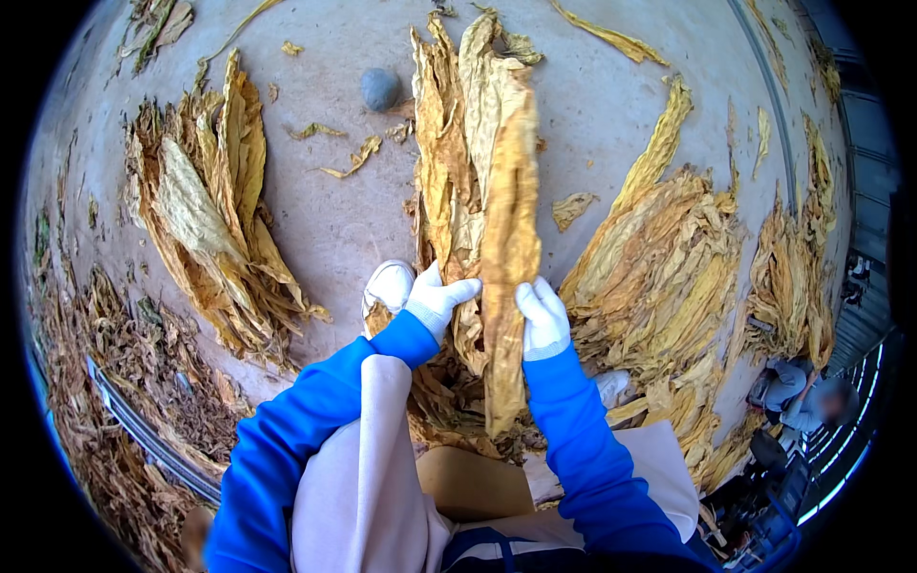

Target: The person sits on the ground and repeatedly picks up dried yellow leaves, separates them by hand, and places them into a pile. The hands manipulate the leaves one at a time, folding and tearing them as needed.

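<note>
One long, yellow-brown dried leaf (512,272), which looks like tobacco, stands lengthwise before me, slightly blurred. My right hand (544,315), in a white knit glove, pinches its right edge with the thumb in front. My left hand (438,297), gloved the same way, has its thumb at the leaf's left edge. Its other fingers lie against the stacked leaves (440,143), and their grip is partly hidden. That stack of pale and golden leaves extends away from me, behind and left of the single leaf. Darker crumpled leaves (444,394) lie below, between my feet.
Leaf bundles lie left (208,222) and right (659,265), with another farther right (788,279). A grey round stone (380,89) rests on the concrete floor (322,186). Brown leaf scraps (165,372) cover the left side. A person (813,405) is at the right rim.
</note>
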A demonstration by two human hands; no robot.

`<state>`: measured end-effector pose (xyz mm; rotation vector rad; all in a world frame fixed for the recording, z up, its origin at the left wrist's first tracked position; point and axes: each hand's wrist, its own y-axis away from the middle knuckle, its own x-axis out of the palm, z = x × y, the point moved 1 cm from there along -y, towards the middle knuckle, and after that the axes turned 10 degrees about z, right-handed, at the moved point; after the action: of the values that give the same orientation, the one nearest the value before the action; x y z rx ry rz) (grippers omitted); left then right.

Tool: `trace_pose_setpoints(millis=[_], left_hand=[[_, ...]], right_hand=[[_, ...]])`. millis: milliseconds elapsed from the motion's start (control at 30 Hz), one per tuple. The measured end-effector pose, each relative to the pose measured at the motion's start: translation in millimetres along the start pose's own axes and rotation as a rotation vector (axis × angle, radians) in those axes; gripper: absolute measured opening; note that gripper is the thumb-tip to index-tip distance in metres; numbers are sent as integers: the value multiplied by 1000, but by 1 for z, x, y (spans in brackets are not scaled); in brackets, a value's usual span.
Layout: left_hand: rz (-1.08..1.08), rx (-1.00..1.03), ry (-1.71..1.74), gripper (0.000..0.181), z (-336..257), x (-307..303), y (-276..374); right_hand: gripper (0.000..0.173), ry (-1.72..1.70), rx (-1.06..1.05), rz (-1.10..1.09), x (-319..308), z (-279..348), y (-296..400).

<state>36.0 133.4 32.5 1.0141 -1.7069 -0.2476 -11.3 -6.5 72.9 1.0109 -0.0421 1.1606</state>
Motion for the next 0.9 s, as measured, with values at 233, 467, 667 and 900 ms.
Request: trace_pose_setpoints(millis=[233,467,667,900], left_hand=[[97,90,-68,48,-7,1,1],[60,54,-47,53,-6,3,2],[41,-49,270,44,-7,-3,3],[78,-33,230,50,-2,-12,4]], right_hand=[[20,879,-215,-178,-1,4,-2],[25,719,-110,-145,15,2,7],[41,-27,-60,-99,6,0,5],[48,175,65,198,6,1,10]])
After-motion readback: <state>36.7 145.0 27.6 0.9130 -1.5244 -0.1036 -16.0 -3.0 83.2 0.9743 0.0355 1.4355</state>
